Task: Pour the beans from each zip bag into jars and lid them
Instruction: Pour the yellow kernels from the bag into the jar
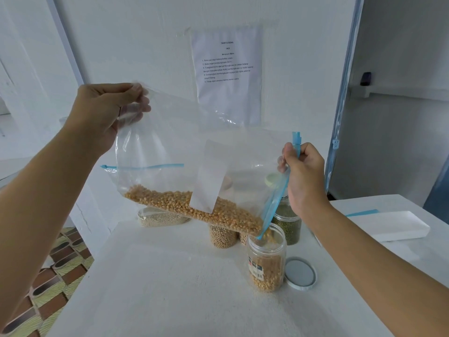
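Observation:
A clear zip bag with a blue zip strip hangs tilted over the white table. Yellow corn kernels lie along its lower edge and slide toward its low right corner. That corner sits at the mouth of an open clear jar, which is partly filled with the same kernels. My left hand pinches the bag's raised bottom corner at upper left. My right hand grips the blue zip end at the right. The jar's lid lies upside down on the table just right of the jar.
Behind the open jar stand a jar of pale beans and a lidded jar of green beans. A zip bag of small white grains lies at the back left. A white foam block lies at the right. The table's left edge drops to a tiled floor.

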`<state>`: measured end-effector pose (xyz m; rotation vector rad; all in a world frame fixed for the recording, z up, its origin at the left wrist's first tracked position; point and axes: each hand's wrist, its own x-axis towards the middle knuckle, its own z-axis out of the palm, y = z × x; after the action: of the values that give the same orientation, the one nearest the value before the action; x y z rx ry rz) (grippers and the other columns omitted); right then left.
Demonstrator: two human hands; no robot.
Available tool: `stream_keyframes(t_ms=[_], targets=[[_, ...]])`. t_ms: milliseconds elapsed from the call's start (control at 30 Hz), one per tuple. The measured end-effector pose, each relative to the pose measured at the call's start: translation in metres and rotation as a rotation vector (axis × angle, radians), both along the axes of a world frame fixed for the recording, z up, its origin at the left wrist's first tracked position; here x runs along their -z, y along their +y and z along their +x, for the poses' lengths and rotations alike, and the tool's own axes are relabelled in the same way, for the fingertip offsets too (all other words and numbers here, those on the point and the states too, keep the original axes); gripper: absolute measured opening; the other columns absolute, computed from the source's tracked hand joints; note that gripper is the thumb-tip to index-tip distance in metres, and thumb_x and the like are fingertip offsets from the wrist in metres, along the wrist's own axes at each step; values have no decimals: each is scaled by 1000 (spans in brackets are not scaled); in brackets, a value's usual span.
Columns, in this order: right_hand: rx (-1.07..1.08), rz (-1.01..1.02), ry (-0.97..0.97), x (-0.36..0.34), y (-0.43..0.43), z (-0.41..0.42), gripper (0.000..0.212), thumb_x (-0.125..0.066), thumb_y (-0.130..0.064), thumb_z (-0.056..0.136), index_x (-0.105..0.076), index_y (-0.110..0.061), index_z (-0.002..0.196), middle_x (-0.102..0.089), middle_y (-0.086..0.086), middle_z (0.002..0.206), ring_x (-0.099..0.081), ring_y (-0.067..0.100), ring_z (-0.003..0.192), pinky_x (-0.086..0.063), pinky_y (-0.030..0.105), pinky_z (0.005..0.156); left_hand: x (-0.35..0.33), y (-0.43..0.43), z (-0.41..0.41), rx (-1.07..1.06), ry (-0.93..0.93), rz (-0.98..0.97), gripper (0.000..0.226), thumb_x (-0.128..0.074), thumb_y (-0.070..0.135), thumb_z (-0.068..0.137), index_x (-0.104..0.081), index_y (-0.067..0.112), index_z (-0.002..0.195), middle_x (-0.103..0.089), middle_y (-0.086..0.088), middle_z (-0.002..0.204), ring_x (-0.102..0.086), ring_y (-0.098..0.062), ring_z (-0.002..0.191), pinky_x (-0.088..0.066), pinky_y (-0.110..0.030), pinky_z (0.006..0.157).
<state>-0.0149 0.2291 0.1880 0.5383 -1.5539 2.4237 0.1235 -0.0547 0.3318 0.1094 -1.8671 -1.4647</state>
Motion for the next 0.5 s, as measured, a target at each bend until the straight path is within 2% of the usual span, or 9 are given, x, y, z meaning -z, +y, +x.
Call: stream_keyframes(t_ms=[167, 500], targets=[[8, 8, 14, -2, -1, -2, 24, -57, -16, 104, -45, -11, 84, -52, -6, 65, -43, 16, 66, -39, 38, 73, 0, -1, 0, 5, 3, 7, 22, -72, 16, 94, -81, 18, 74, -72, 0, 76, -71, -18, 78, -56, -29, 83], [3, 7, 31, -5, -2, -4, 30, -57, -14, 104, -40, -15, 79, -49, -1, 70, -42, 17, 64, -39, 32, 67, 0, -1, 0, 2, 10, 0, 21, -72, 16, 94, -81, 18, 75, -71, 0, 75, -70, -20, 79, -57, -30, 85]])
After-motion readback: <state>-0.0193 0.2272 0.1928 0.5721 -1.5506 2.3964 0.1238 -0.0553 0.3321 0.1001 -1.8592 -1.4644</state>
